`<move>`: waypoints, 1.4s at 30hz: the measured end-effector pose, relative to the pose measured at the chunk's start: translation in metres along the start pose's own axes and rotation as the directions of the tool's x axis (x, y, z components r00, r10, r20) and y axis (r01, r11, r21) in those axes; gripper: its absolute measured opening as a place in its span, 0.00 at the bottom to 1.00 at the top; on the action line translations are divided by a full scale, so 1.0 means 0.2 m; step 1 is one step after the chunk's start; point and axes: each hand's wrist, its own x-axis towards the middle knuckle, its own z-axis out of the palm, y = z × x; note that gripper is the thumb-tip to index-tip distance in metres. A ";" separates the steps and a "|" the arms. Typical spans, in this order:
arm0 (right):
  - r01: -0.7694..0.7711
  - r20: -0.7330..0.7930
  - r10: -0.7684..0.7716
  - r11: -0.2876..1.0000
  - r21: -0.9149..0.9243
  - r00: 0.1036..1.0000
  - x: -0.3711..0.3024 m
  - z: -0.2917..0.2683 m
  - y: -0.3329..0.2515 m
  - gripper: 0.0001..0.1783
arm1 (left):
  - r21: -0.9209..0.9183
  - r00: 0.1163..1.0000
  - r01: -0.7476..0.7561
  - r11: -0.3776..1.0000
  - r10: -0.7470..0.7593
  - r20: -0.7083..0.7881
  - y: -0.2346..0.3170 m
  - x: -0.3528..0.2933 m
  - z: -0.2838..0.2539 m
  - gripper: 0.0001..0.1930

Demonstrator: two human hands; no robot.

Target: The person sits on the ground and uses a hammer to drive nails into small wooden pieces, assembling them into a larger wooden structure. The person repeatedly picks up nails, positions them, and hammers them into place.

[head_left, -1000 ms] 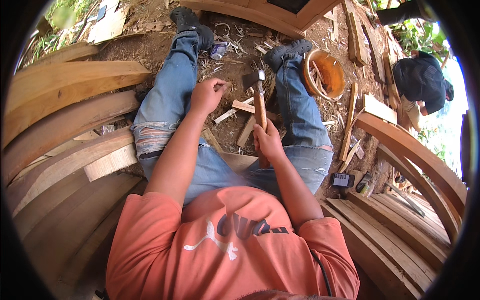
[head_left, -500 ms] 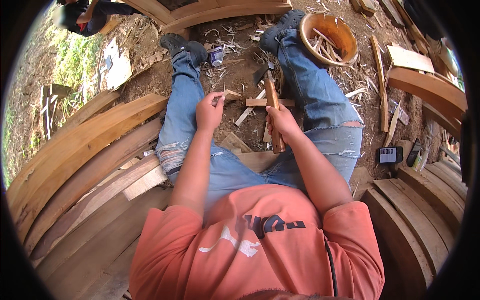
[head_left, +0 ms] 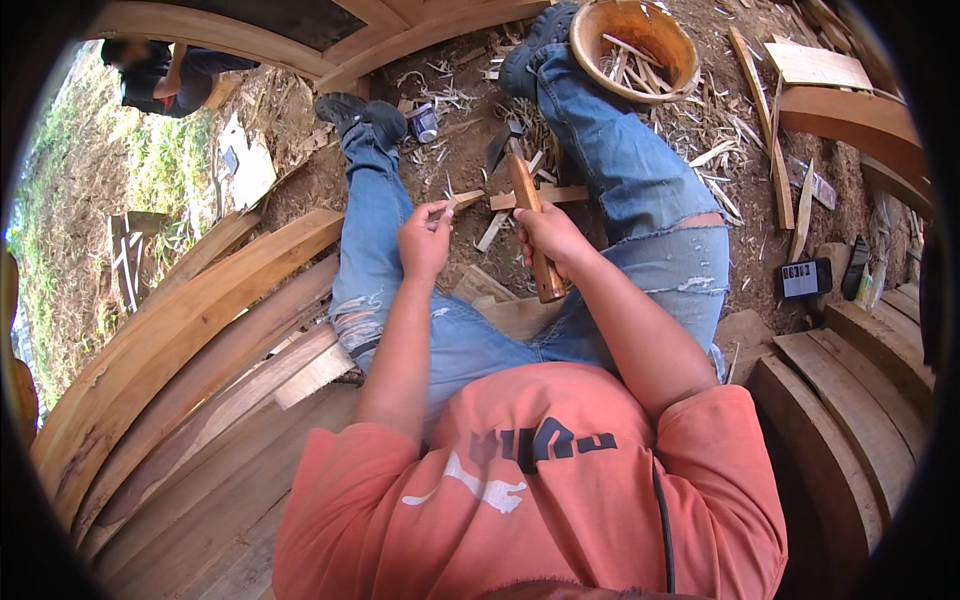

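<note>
My right hand (head_left: 553,238) is wrapped round the thick wooden handle of a hatchet (head_left: 524,182). Its dark metal head points away from me, above the ground between my legs. To the left, the fingers of my left hand (head_left: 426,240) pinch a small pale wood piece (head_left: 466,199), whose pointed end sticks out toward the hatchet. A short flat wood strip (head_left: 540,197) lies on the ground just beyond my right hand, partly behind the handle. Beneath and between my hands are wood offcuts (head_left: 482,284).
Long curved timbers (head_left: 190,310) are stacked at my left, and more curved boards (head_left: 850,420) at my right. A round tub (head_left: 690,75) with wood slivers stands by my right leg. A phone (head_left: 805,279) lies to the right. Another person (head_left: 165,75) is at the far left.
The view has shifted a little. The hatchet leans further left, its head nearer my left hand. Both hands keep their hold.
</note>
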 end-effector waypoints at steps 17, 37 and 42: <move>-0.003 0.003 0.003 1.000 -0.009 1.000 0.02 -0.02 0.02 0.09 | 0.009 0.970 0.172 0.985 -0.168 -0.174 -0.11 0.02 -0.06 0.20; -0.028 -0.004 0.028 0.999 -0.019 1.000 0.02 -0.02 0.02 0.12 | -0.005 0.972 0.098 0.995 -0.097 -0.215 -0.11 0.09 -0.15 0.19; -0.021 -0.013 0.021 1.000 -0.001 1.000 0.03 -0.01 0.02 0.12 | -0.393 0.913 0.235 0.889 -0.340 -0.224 -0.03 0.16 -0.27 0.20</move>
